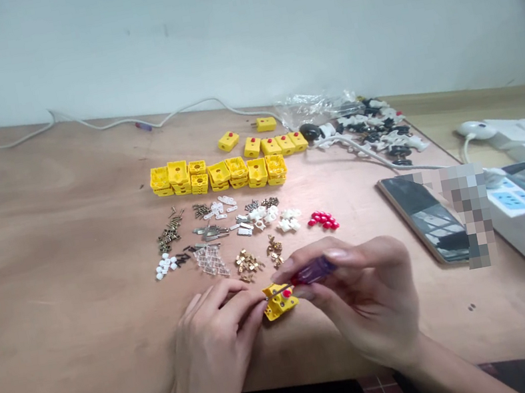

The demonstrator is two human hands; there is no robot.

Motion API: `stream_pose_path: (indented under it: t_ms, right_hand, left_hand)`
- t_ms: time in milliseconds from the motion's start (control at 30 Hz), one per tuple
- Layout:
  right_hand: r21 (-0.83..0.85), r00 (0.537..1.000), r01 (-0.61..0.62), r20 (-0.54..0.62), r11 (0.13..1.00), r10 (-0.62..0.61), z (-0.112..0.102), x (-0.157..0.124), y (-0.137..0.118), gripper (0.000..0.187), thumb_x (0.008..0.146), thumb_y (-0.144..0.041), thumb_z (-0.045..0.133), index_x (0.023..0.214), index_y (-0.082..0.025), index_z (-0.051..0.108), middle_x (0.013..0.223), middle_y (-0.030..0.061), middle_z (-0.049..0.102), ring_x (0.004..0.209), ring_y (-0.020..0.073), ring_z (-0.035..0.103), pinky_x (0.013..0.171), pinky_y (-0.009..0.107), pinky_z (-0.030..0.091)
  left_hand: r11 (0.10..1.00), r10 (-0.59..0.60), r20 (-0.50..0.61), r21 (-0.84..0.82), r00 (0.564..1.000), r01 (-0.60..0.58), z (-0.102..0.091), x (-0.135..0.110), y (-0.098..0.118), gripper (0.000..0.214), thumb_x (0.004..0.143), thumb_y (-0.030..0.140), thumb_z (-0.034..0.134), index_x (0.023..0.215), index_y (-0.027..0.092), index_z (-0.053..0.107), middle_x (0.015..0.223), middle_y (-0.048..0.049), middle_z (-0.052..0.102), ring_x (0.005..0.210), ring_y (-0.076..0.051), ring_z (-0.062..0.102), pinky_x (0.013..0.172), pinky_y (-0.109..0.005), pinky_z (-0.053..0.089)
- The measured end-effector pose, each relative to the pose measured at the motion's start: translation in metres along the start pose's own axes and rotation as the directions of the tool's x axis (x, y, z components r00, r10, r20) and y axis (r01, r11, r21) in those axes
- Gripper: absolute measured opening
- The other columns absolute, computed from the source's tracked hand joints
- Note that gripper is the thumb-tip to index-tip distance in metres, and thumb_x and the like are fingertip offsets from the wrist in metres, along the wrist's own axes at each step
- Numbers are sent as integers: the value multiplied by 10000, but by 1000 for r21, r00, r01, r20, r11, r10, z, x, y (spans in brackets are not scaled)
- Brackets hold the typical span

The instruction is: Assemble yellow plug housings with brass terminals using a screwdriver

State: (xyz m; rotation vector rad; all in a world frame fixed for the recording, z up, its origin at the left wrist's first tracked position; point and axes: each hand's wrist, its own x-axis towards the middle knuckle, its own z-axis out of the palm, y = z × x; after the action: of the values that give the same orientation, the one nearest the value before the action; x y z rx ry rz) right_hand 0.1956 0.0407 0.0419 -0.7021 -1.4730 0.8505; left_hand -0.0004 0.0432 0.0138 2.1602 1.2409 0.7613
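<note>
My left hand pinches a small yellow plastic housing with a red button, holding it on the wooden table near the front edge. My right hand is closed round a small screwdriver with a purple handle; its thin metal tip points left onto the housing. Just beyond my hands lie small piles of parts: brass contacts, clear pieces, white pieces, screws and red buttons.
A row of open yellow housings and closed ones with red buttons lies farther back. Black-and-white parts and a plastic bag sit at the back right. A phone, a white power strip and cables lie to the right.
</note>
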Motion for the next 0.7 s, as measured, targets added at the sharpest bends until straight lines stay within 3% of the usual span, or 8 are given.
stream_pose_path:
  t_ms: [133, 433, 700]
  right_hand:
    - [6, 996, 19, -89, 1000, -19, 0, 3, -4, 695, 812, 166, 562, 1279, -348, 561, 1116, -13, 736, 940, 140, 760, 719, 259, 683]
    - [4, 1000, 20, -23, 1000, -20, 3, -4, 1, 702, 845, 129, 559, 1336, -373, 539, 1142, -1, 722, 984, 152, 741, 748, 293, 691]
    - [-10, 999, 38, -4, 999, -38, 3, -4, 1, 736, 833, 133, 555, 1358, -383, 528, 1147, 6, 727, 957, 160, 751, 727, 309, 700]
  left_hand:
    - [1000, -14, 13, -13, 1000, 14, -2, 1, 1, 108, 990, 217, 647, 1027, 293, 714, 1028, 30, 709, 849, -202, 650, 797, -356, 483]
    - [1000, -7, 17, -22, 1000, 7, -1, 0, 1, 97, 986, 223, 658, 1035, 278, 721, 1044, 11, 714, 868, -212, 646, 798, -362, 490]
    - [972, -11, 75, -232, 997, 28, -5, 3, -1, 178, 997, 179, 639, 1116, 290, 710, 1031, 19, 721, 921, -189, 667, 814, -318, 498]
